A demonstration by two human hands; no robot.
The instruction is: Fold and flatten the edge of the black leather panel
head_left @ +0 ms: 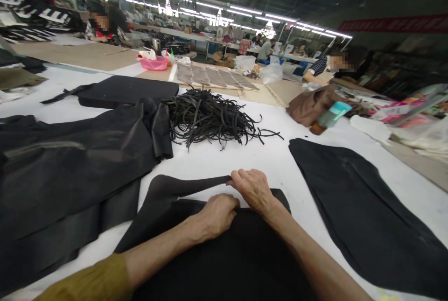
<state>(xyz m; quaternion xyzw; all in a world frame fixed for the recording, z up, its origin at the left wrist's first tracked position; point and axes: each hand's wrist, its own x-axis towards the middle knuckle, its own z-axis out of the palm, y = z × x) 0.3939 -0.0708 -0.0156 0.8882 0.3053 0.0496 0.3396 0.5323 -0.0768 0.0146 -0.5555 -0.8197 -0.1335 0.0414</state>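
A black fabric piece [224, 254] lies on the white table [217, 156] right in front of me. My left hand [217, 214] is closed in a fist on its upper edge. Just beyond it, my right hand [252, 189] pinches a narrow black flap of the same piece, which stretches left toward [182, 186]. The two hands nearly touch.
A heap of black fabric [70, 165] fills the left side. A tangle of black strips [210, 116] lies behind the hands. Another black cut piece [367, 217] lies at the right. A pink basin [153, 62] and brown bundle [310, 105] sit farther back; people work at distant tables.
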